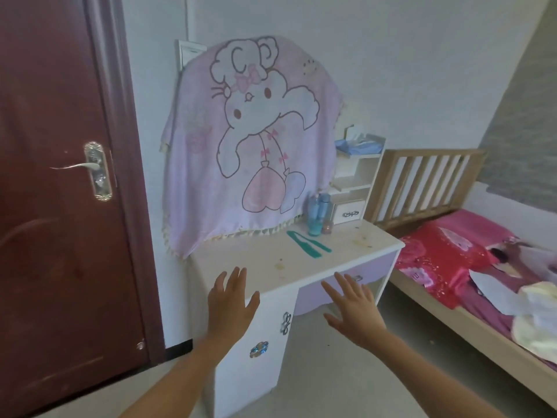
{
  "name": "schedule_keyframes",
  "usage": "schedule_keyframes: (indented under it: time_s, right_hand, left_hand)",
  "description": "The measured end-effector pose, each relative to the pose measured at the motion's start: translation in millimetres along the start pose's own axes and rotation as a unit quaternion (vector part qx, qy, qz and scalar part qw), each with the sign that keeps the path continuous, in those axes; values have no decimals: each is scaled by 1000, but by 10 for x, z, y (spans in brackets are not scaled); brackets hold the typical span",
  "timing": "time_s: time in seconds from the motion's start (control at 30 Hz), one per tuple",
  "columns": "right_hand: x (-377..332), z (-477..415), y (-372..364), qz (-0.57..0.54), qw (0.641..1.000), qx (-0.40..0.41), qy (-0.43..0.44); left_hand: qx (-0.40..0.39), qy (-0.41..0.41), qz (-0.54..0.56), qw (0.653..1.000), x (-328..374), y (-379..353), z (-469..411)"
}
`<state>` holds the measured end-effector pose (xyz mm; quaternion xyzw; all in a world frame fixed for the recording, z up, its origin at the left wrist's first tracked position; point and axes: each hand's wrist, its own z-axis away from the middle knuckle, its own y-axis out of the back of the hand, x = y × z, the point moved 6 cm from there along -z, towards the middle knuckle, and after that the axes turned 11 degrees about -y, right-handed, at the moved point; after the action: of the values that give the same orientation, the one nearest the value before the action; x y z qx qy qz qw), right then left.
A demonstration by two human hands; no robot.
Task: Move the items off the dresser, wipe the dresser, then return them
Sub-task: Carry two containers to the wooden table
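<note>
Teal combs lie on the dresser's surface, beyond the fingers and to their right. The blue bottles and a small pink jar stand farther back still. Nothing looks cleared off yet, and yellowish stains just ahead of the fingers suggest no wiping has been done. The left hand and right hand hover at the near edge, spread flat and empty. By these signs the whole task remains.

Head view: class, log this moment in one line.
left hand open | right hand open | teal plastic combs on white wooden dresser
</note>
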<state>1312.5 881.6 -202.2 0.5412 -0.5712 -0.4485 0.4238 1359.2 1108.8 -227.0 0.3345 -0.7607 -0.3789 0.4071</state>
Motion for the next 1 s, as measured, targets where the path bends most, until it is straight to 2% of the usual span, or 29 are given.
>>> schedule_keyframes:
  time_s: [0.17, 0.27, 0.43, 0.5, 0.57, 0.7, 0.87, 1.0]
  right_hand:
    - [283, -480, -184, 27, 996, -62, -58]
    - [560, -582, -458, 24, 991, -96, -88]
    - [1187, -662, -837, 30, 984, -99, -146]
    - [1485, -788, -943, 32, 980, -115, -157]
    - [1776, -996, -925, 7, 984, -91, -154]
    - [2298, -1496, -1002, -48, 981, -105, -157]
    - [2803, -2073, -1260, -69, 985, -117, -108]
    - [3043, -2459, -1499, -66, 977, -176, -103]
  left_hand:
    - [-6, -16, 13, 1000, -42, -371, -627]
    - [-62, -26, 1, 998, 4, -796, -879]
    - [-92, -82, 13, 992, 307, -1504, -1268]
    - [-91, -69, 59, 992, 483, -1689, -1515]
    - [-67, -79, 49, 993, 663, -1856, -1829]
    - [-60, -80, 15, 995, 983, -2222, -2435]
    - [-26, -22, 37, 999, 1221, -2598, -2934]
    - [-43, -8, 18, 999, 1215, -2896, -3110]
